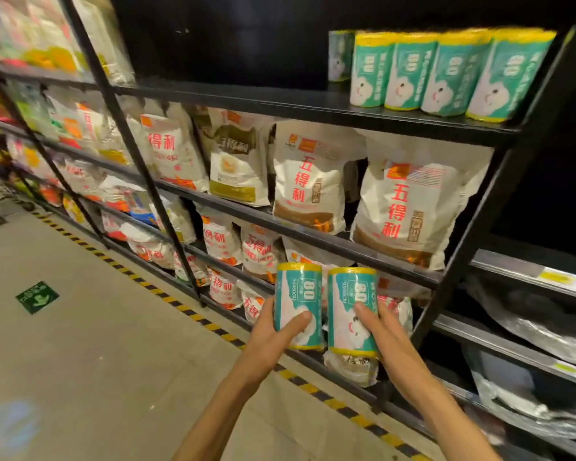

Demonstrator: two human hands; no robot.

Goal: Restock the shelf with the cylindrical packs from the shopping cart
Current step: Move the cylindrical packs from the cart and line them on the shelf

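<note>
My left hand (pixel 273 331) grips a teal and white cylindrical pack with yellow ends (pixel 298 294), held upright. My right hand (pixel 384 331) grips a second, matching pack (pixel 351 304) right beside it. Both packs hover in front of the lower shelves. On the top shelf (pixel 280 101), at its right end, several identical packs (pixel 446 71) stand upright in a row, with one more (pixel 339 54) behind them. The left part of that shelf is dark and bare. No shopping cart is in view.
White flour bags with red lettering (pixel 403 207) fill the middle and lower shelves. A black upright post (pixel 489 194) bounds the bay on the right, another (pixel 137 154) on the left. Yellow-black floor tape (pixel 193 314) runs along the rack's base.
</note>
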